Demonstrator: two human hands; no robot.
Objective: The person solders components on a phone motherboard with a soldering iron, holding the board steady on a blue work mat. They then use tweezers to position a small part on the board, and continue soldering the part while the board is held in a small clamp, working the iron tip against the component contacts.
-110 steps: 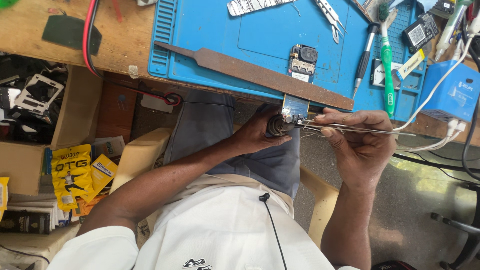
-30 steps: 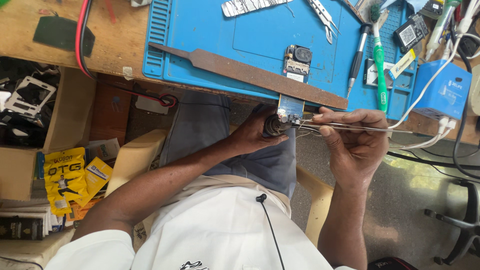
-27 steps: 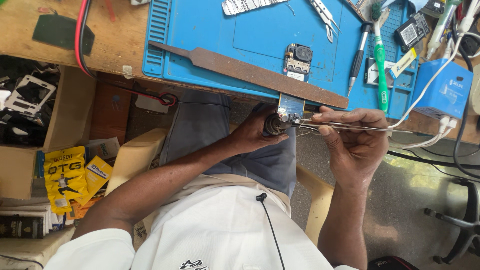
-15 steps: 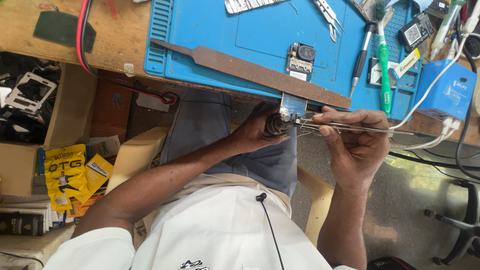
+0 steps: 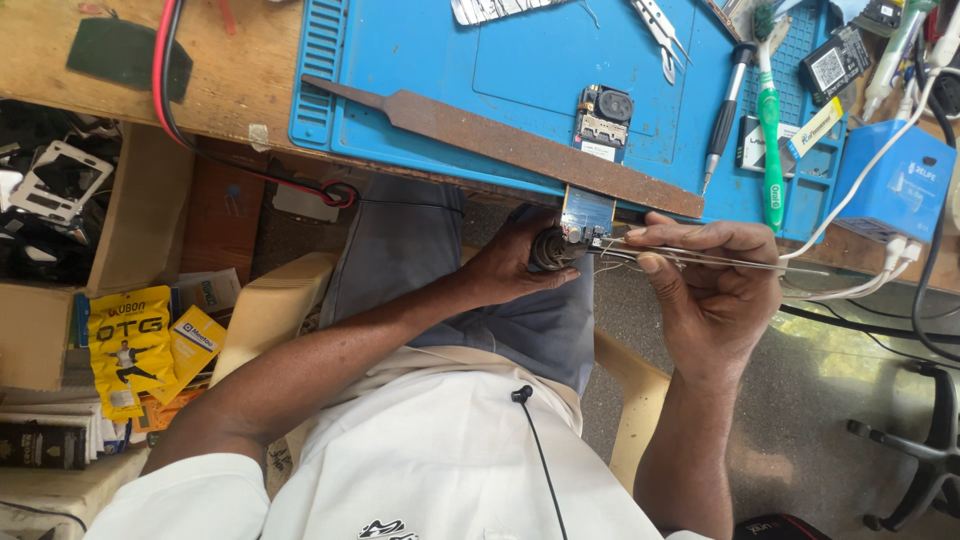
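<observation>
Here, left hand [image 5: 515, 265] grips small round part [image 5: 548, 250]; right hand [image 5: 715, 290] pinches tweezers [image 5: 700, 258] beside it.

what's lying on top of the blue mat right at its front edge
A long rusty metal file lies slanted across the blue mat. A small circuit board passes under it and overhangs the edge; the stretch beneath the file is hidden.
</observation>
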